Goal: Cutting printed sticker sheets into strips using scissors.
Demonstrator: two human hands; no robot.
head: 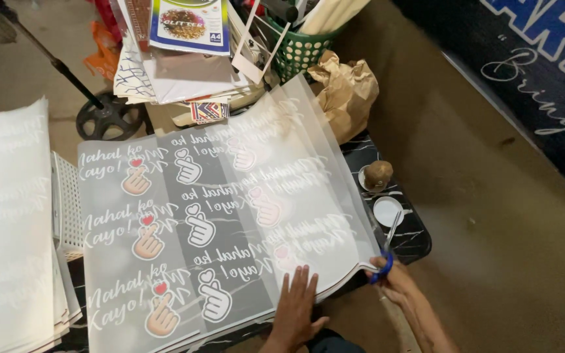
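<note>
Left hand presses open and flat on the frosted printed sheets. Right hand grips blue-handled scissors at the sheets' edge.

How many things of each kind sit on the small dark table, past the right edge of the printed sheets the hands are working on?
Blue-handled scissors, in the right hand: 1
Round white lid: 1
Brown round lump in a small dish: 1
Crumpled brown paper bag: 1
Total: 4
The left hand lies flat on the printed sheets.
</note>
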